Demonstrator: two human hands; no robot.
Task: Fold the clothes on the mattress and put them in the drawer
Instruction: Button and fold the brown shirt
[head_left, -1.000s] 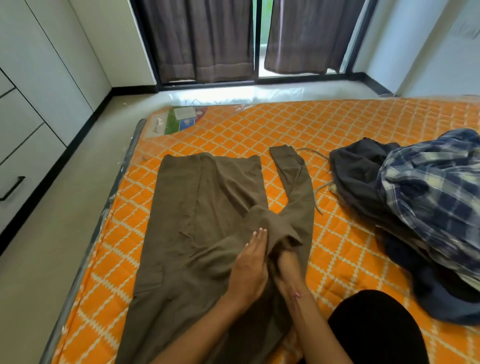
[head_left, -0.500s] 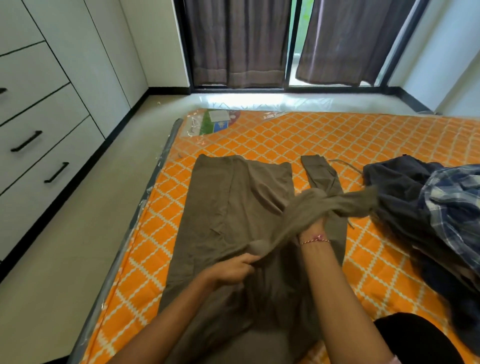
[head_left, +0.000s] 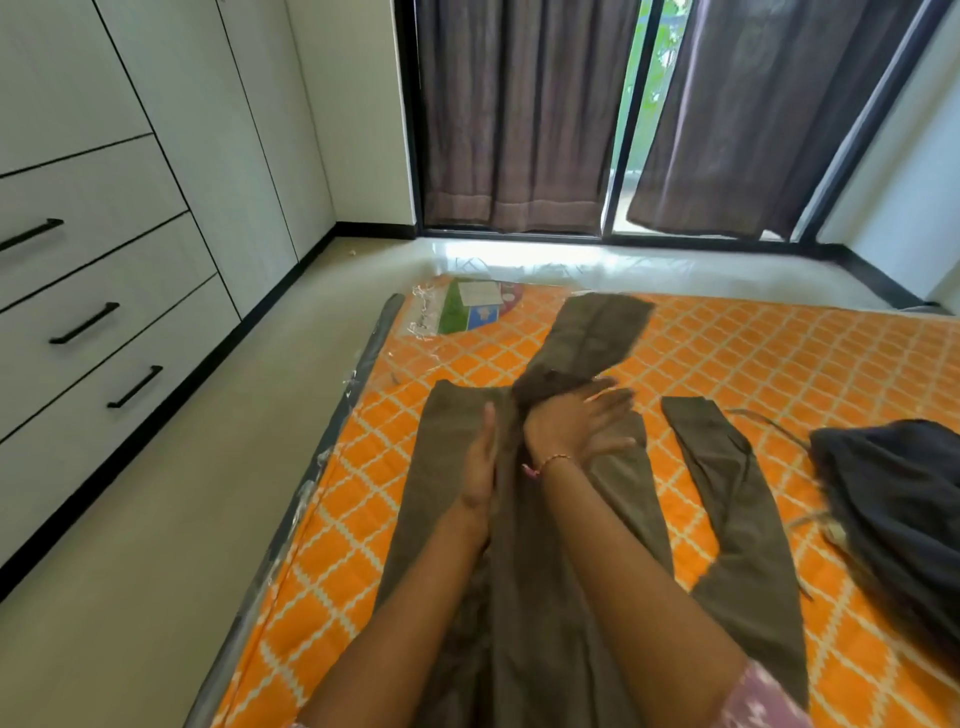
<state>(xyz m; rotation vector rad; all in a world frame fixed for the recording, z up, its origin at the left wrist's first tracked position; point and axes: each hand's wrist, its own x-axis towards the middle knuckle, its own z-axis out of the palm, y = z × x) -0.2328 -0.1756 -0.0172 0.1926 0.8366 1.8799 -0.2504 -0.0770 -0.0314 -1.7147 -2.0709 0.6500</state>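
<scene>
- The brown garment (head_left: 540, 582) lies spread on the orange mattress (head_left: 769, 364), near its left edge.
- One long brown part (head_left: 737, 499) lies flat to the right of the main body, angled away from it.
- The left hand (head_left: 480, 467) rests on the garment with straight fingers, edge-on to the camera; its grip is relaxed and holds nothing.
- The right hand (head_left: 571, 423) is over the garment's upper middle with fingers spread; a bunched brown flap (head_left: 592, 338) rises from just beyond it and is blurred.
- Whether the right grip pinches that flap or only touches it, I cannot tell.
- A thin bracelet (head_left: 553, 461) circles the right wrist.
- A dark pile of clothes (head_left: 893, 499) sits at the mattress's right side, well apart from the hands.
- White drawers (head_left: 119, 291) with black handles stand across the floor to the left.
- Dark curtains (head_left: 519, 114) hang at the window beyond the mattress.
</scene>
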